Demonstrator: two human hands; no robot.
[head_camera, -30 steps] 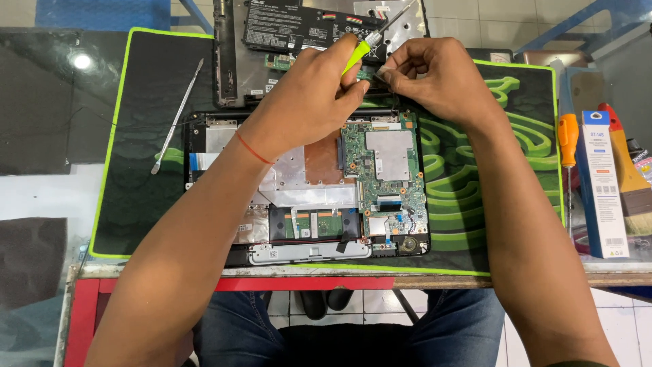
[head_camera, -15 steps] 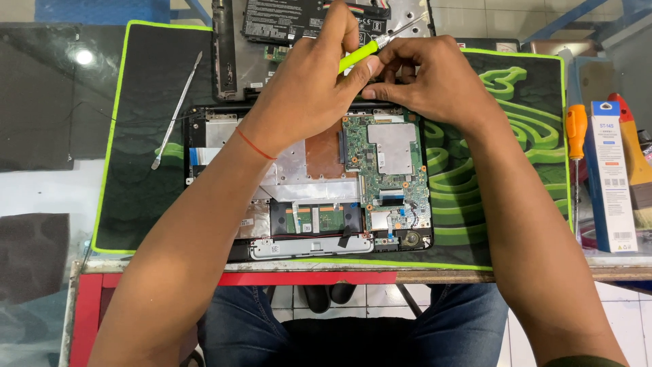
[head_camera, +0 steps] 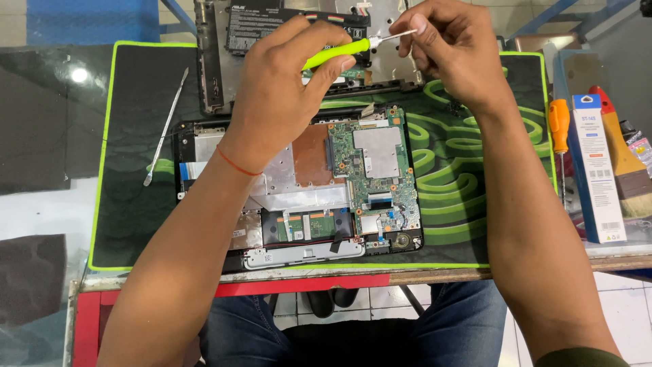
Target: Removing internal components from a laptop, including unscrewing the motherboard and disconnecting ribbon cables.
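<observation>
In the head view, a green-handled screwdriver [head_camera: 337, 53] is held in the left hand [head_camera: 282, 95], whose grip is pressed together around the handle. The tool is raised above the far edge of an opened laptop base [head_camera: 299, 190], its metal shaft pointing right. The tip of the shaft is pinched by the fingers of the right hand [head_camera: 451, 51], so that grip is closed on it too. The laptop base, with its green circuit board [head_camera: 370, 170] exposed, is laid on a black mat with green edging [head_camera: 129, 170] on the table. A detached back cover [head_camera: 224, 47] is seen beyond it. A metal pry tool [head_camera: 166, 126] is laid at the left, and an orange-handled screwdriver [head_camera: 559, 126], a white and blue box [head_camera: 596, 170] and a brush [head_camera: 621, 163] at the right.
</observation>
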